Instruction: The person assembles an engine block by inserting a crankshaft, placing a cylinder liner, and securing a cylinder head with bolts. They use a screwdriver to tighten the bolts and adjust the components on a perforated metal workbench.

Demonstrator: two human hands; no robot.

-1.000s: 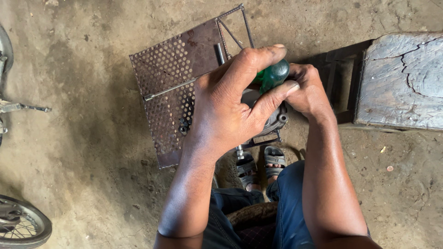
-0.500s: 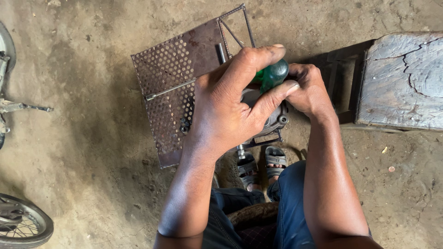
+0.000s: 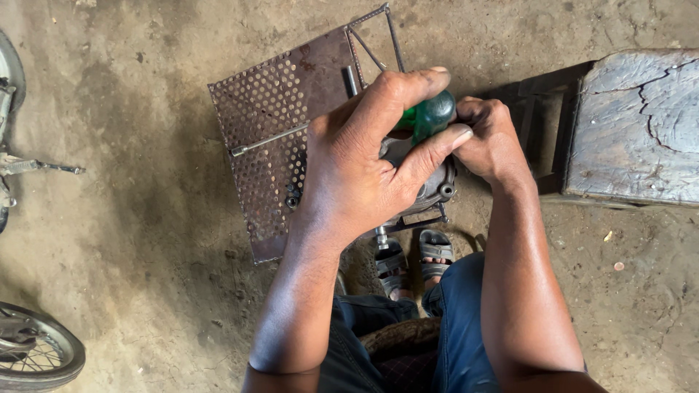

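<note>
1. My left hand [image 3: 357, 171] wraps its fingers over the one green screwdriver handle [image 3: 429, 116].
2. My right hand [image 3: 489, 138] grips the same handle from the other side.
3. Handle sits atop one grey metal engine cover [image 3: 433, 185], over my two sandals [image 3: 415, 262].
4. One perforated metal plate [image 3: 280, 124] on floor, one wooden block [image 3: 641, 124] right. No containers seen.

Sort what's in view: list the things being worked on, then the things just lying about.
In hand:
left hand
right hand
green screwdriver handle
grey metal casing, under both hands

Lying about:
perforated metal sheet on the dirt floor
wooden block
wheel, lower left
sandals on the person's feet
</note>
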